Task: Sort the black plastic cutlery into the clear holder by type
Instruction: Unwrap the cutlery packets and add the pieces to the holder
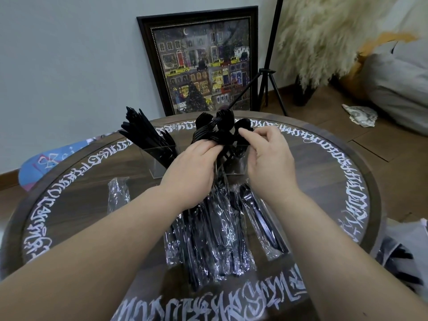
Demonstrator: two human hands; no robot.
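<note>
A clear holder [157, 166] stands at the far middle of the round table. Its left compartment holds a fan of black knives [143, 130]. Black forks [203, 129] and spoons [243, 125] stand up in the compartments to the right. My left hand [192, 167] grips the bunch of forks from above, fingers curled round their necks. My right hand [266, 156] pinches a black piece by the spoons with thumb and forefinger. In front of the holder lie several clear wrapped packs of black cutlery [220, 230].
The round wooden table [347, 172] has white script round its rim. One wrapped pack [118, 193] lies apart at the left. A framed picture [201, 61] leans on the wall behind, beside a tripod [268, 72]. More black cutlery [400, 260] lies off the table's right edge.
</note>
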